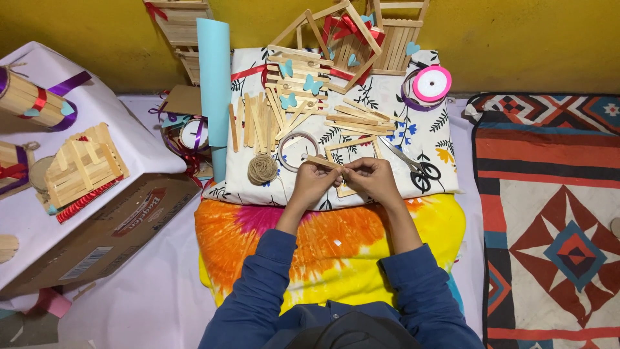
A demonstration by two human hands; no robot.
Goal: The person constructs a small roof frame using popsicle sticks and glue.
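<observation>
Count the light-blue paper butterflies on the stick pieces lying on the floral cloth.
3: one butterfly upper left, one butterfly to its right, one butterfly below. More may be hidden under the frames behind.

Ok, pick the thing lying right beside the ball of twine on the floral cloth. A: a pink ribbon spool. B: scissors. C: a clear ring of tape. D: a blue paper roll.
C: the clear ring of tape lies directly right of the ball of twine, just above the left hand; the pink ribbon spool and scissors lie further right.
</observation>
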